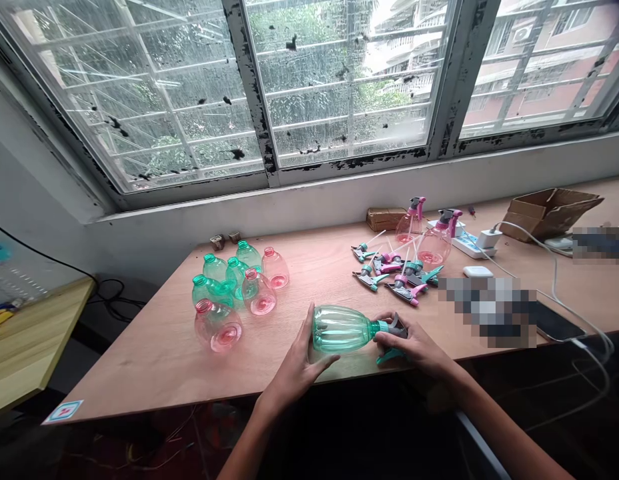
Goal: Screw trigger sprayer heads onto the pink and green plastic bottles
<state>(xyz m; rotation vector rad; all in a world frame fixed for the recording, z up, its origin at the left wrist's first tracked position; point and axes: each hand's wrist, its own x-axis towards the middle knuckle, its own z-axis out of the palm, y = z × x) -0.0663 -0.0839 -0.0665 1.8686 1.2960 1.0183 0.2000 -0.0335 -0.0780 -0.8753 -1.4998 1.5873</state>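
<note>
- Head view, lower middle of the frame: a green bottle lies on its side in the air just over the front edge of the surface, its neck toward the right.
- The left hand is set against the bottle's bottom, fingers straight and spread, thumb out along the near side.
- The right hand has its fingers pinched around the grey spray head at the neck.
- If I were advising, I'd say keep bottle and head in one line, let the left palm steady the base, and turn at the collar rather than by the trigger, so the thread doesn't cross.
- I'd squeeze lightly too; that thin wall would probably give.
- Left of centre, headless green bottles and pink bottles stand close together.
- Right of centre lie loose spray heads, with pink bottles wearing heads just behind.
- Farther right sit a power strip, a phone and an open cardboard box.
- A barred window fills the top, its frame peeling; a wooden table shows at the left edge.
</note>
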